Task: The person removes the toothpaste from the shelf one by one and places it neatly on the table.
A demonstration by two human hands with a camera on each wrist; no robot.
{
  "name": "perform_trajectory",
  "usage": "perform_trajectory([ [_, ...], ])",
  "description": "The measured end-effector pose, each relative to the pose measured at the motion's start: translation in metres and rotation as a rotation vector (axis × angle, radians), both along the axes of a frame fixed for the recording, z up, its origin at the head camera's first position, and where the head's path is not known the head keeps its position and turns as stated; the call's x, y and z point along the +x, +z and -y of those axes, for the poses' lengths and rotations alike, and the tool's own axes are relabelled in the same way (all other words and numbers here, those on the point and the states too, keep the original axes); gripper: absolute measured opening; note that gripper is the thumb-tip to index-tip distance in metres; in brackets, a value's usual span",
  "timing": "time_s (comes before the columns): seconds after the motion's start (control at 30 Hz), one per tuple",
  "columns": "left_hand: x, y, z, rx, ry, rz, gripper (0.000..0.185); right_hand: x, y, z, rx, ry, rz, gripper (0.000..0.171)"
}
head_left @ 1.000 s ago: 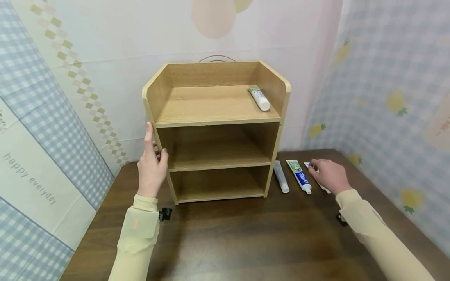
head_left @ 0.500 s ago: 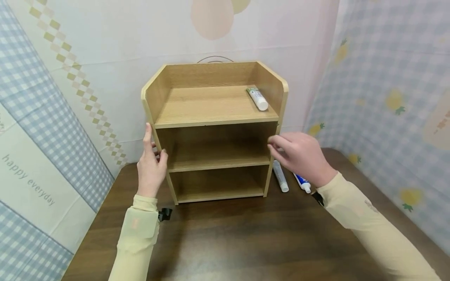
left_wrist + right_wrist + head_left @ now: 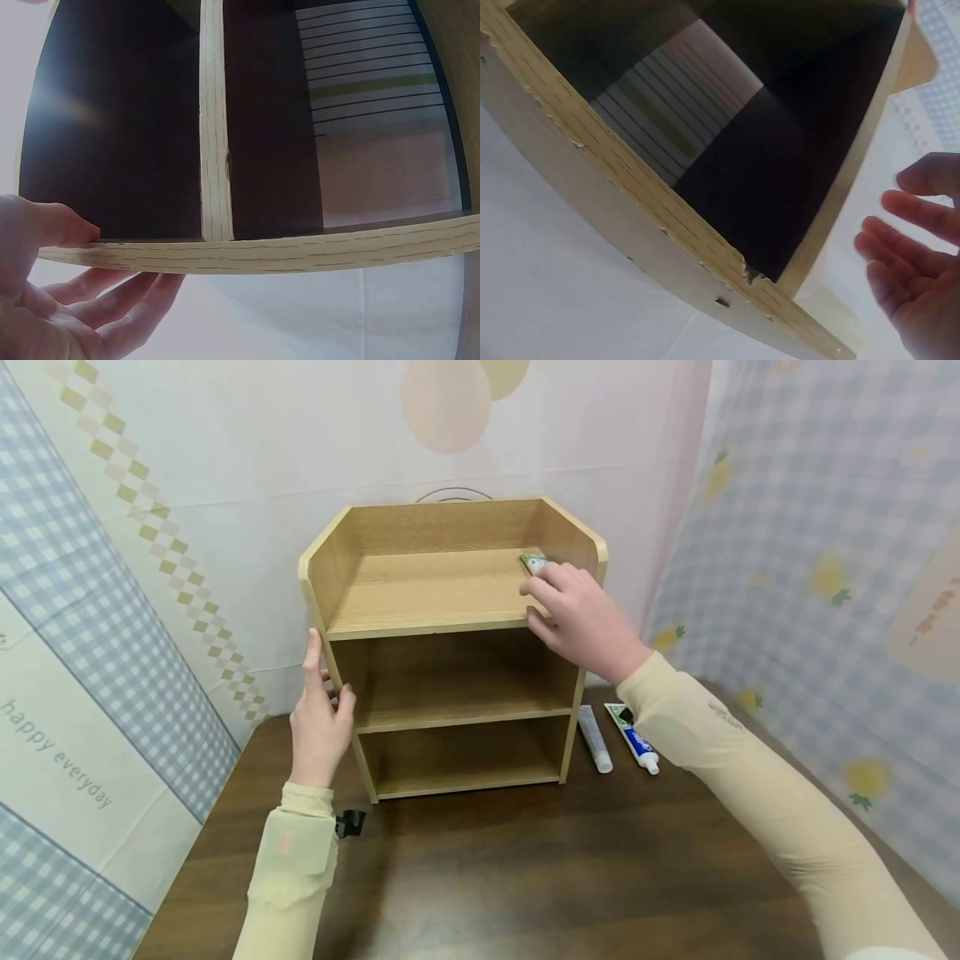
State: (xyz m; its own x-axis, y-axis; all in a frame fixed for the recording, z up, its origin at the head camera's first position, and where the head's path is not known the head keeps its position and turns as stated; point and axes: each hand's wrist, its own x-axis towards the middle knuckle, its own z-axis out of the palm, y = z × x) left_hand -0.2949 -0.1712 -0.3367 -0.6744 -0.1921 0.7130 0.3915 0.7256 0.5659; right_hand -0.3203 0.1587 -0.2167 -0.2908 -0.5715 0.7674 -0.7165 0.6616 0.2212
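Note:
My left hand grips the left side panel of a small wooden shelf unit. In the left wrist view, the thumb lies inside the panel's edge and the fingers outside it. My right hand is over the right end of the top shelf, fingers bent and spread. Just beyond those fingers shows the green-and-white end of a toothpaste tube; the hand hides the rest. In the right wrist view, nothing is seen between the right fingers.
On the brown table, right of the shelf unit, lie a grey-white tube and a green-and-blue toothpaste tube. My right forearm covers the spot beyond them. Printed cloth walls stand behind and at both sides.
My right hand has moved left and up from a tube on the table to the toothpaste tube on the top shelf. The left hand keeps its hold on the side panel.

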Motion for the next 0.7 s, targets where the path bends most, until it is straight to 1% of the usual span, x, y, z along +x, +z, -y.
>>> perform_trajectory([
  [0.17, -0.001, -0.001, -0.001, 0.002, -0.005, -0.004, 0.078, -0.018, 0.006, 0.004, -0.007, -0.101, 0.057, 0.015],
  [0.33, -0.001, 0.0, -0.001, 0.001, -0.001, -0.005, 0.078, -0.03, 0.01, 0.007, 0.017, -0.249, 0.082, 0.026],
  [0.4, -0.001, 0.002, -0.001, -0.001, 0.001, -0.003, 0.078, -0.032, 0.011, 0.01, 0.025, -0.297, 0.093, 0.033],
  [0.47, 0.0, 0.003, -0.002, -0.001, 0.001, 0.001, 0.078, -0.032, 0.012, 0.012, 0.025, -0.332, 0.122, 0.036],
  [0.7, 0.0, 0.002, -0.002, 0.007, 0.002, 0.007, 0.078, -0.031, 0.017, 0.018, 0.049, -0.437, 0.296, 0.046],
])
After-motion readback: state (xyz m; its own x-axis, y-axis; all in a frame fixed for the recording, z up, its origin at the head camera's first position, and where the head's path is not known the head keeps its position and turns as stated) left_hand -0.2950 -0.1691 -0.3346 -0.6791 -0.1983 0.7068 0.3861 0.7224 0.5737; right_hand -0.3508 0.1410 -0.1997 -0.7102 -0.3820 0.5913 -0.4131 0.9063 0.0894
